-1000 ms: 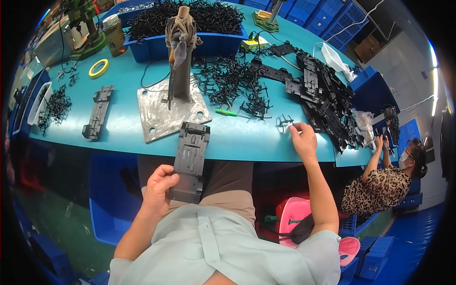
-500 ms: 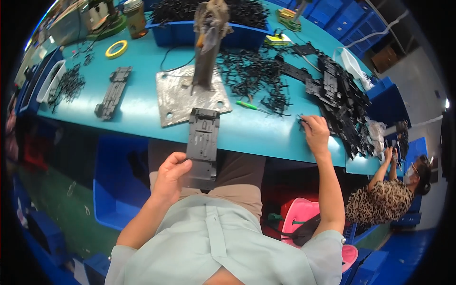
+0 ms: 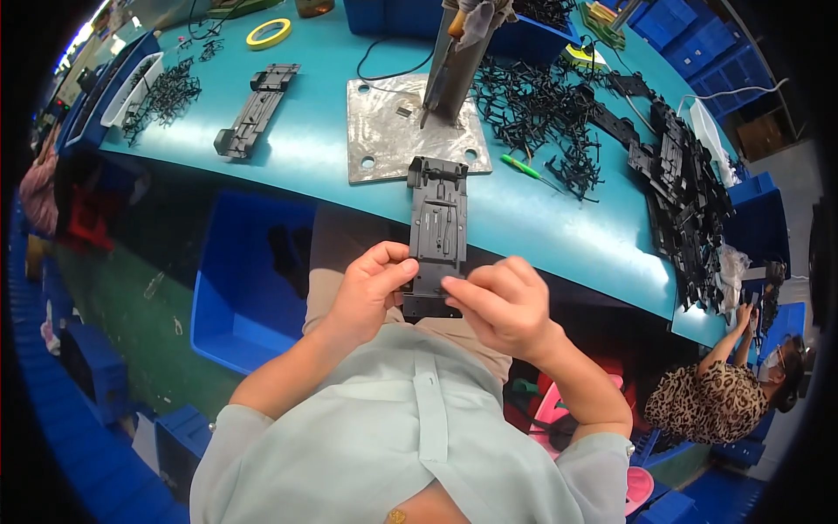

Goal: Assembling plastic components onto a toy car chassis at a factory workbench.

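My left hand grips the near end of a long black plastic chassis plate, thumb on top. The plate's far end reaches over the table edge to the metal base. My right hand is closed in a pinch at the plate's near right edge. Whatever sits between those fingertips is hidden. Ahead stands a square metal base with a post rising from it. A green-handled screwdriver lies right of the base, beside a heap of small black branched parts.
Another black chassis plate lies to the left, near a yellow tape roll. Many more plates are heaped at the right. A blue bin is below the table edge. A co-worker sits at far right.
My right hand has come from the tabletop by the heaped plates to the near end of the held plate. The view has shifted, while my left hand keeps its grip.
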Demonstrator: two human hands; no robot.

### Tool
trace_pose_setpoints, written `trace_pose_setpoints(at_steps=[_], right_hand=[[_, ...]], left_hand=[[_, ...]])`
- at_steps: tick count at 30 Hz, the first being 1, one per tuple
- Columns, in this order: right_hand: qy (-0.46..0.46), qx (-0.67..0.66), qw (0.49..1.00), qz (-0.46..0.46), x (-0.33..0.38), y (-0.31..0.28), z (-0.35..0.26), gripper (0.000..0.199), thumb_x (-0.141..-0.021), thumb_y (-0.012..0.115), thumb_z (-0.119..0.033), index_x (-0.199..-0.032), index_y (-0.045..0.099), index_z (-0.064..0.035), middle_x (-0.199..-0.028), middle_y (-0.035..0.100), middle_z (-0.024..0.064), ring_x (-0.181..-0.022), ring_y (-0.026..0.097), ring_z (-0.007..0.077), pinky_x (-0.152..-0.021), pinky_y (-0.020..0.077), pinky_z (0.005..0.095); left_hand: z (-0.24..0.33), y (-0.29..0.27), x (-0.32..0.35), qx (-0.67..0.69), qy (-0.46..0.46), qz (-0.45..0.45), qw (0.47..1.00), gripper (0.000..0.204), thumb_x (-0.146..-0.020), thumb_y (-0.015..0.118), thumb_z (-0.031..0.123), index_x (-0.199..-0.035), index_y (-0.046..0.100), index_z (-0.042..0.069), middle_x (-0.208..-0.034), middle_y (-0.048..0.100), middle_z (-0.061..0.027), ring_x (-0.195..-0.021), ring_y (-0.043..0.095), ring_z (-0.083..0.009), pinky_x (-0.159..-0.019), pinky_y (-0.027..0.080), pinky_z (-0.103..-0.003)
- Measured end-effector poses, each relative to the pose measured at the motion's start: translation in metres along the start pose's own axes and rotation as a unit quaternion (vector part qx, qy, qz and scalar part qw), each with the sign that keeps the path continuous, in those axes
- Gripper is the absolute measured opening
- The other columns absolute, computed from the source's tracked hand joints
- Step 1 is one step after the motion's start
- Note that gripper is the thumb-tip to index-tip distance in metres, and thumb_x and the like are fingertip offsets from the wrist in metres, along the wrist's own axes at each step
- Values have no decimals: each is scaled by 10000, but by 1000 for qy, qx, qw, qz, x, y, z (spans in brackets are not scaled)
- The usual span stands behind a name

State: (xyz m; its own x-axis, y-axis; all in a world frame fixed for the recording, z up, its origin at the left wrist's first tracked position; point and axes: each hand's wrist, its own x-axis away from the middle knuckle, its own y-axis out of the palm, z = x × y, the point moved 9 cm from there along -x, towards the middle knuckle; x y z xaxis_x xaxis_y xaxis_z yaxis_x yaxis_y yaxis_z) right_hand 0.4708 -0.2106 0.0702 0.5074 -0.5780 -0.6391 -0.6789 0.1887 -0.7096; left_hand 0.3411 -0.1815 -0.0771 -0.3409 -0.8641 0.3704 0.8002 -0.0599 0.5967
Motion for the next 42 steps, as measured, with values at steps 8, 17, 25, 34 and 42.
trace_pose_setpoints(at_steps=[8, 17, 25, 34, 42], right_hand=[[25, -5, 999, 22, -2, 21, 3, 304, -631, 766, -36, -923, 693, -84, -726, 574, 25, -589, 481, 183, -510, 378, 286], [55, -30, 998, -10, 2, 31, 2, 316, -616, 750, -5, -915, 691, -86, -718, 574, 29, -579, 472, 189, -504, 385, 287], [67, -35, 997, -10, 4, 38, -4, 345, -600, 737, 32, -920, 694, -90, -719, 577, 23, -587, 471, 182, -505, 382, 280], [43, -98, 994, -19, -1, 45, -14, 352, -598, 740, 34, -934, 685, -56, -717, 575, 30, -591, 481, 182, -499, 384, 286], [48, -128, 990, -23, -1, 59, -24, 332, -631, 680, 67, -951, 679, -25, -807, 584, 53, -654, 506, 200, -544, 434, 291]], left_hand=[[2, 5, 3, 15, 6, -10, 1000, 84, -920, 574, 112, -999, 561, 87, -884, 624, -4, -788, 608, -66, -650, 518, -229], [-1, 2, 7, 23, 10, -15, 1000, 101, -924, 550, 71, -1022, 554, 43, -939, 629, -39, -825, 609, -96, -688, 522, -260], [-1, -7, 16, 18, 22, 5, 1000, 93, -921, 558, 71, -1008, 569, 41, -933, 641, -47, -819, 617, -102, -693, 518, -260], [7, -12, 32, 8, 58, 14, 998, 64, -909, 571, 49, -972, 570, 39, -899, 644, -53, -796, 616, -93, -686, 508, -236], [18, -27, 45, 2, 90, 85, 992, 59, -878, 590, 5, -916, 571, 47, -829, 626, -25, -750, 582, -65, -653, 481, -210]])
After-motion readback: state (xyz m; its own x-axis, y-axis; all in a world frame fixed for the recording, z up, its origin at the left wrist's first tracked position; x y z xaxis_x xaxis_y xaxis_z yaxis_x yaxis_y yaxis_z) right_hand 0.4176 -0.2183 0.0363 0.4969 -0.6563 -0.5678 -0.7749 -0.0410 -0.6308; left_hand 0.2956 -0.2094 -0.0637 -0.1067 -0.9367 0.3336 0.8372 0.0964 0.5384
